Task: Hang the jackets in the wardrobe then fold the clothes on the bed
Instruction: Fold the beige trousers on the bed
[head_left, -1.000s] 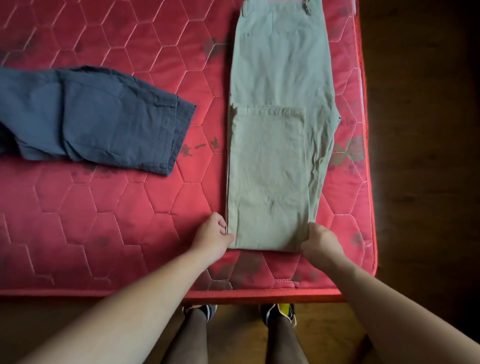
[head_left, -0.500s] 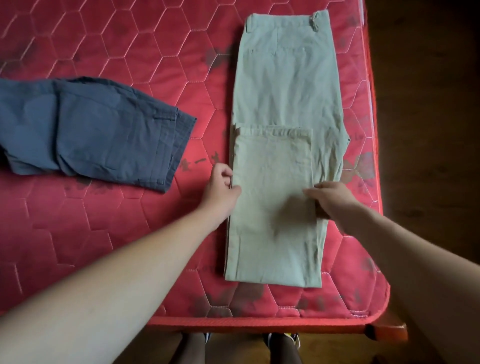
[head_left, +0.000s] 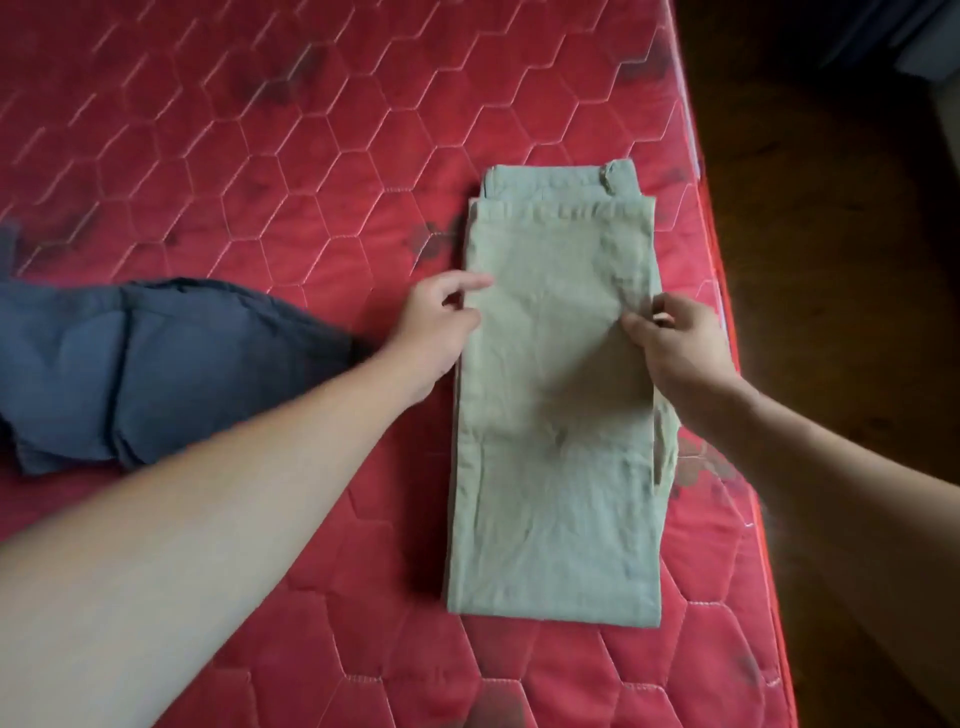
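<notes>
Khaki trousers (head_left: 556, 441) lie flat on the red quilted mattress (head_left: 260, 156), close to its right edge and running lengthwise from near the front edge toward the far side. They are folded into a long narrow stack: a top layer covers almost the whole length, and its far hem stops just short of the waistband (head_left: 550, 182), which shows beyond it as a thin strip with 1 belt loop (head_left: 608, 176). The near end of the stack is a straight, squared fold. Along the right side, a bit of the lower layer bulges out past the top layer.

Both hands are on the trousers, about level with each other in the far half of the stack. The left hand (head_left: 436, 327) sits at the left edge, with thumb and fingers closed on the fabric there and 1 finger reaching onto the top layer. The right hand (head_left: 680, 348) is at the right edge, its fingers curled and pinching the cloth, which puckers slightly under them.

A dark blue garment (head_left: 156, 364) lies crumpled toward the mattress's left edge, well apart from the trousers; the left forearm (head_left: 208, 493) crosses over its near corner. Dark wooden floor (head_left: 831, 260) shows beyond the right edge of the mattress.
</notes>
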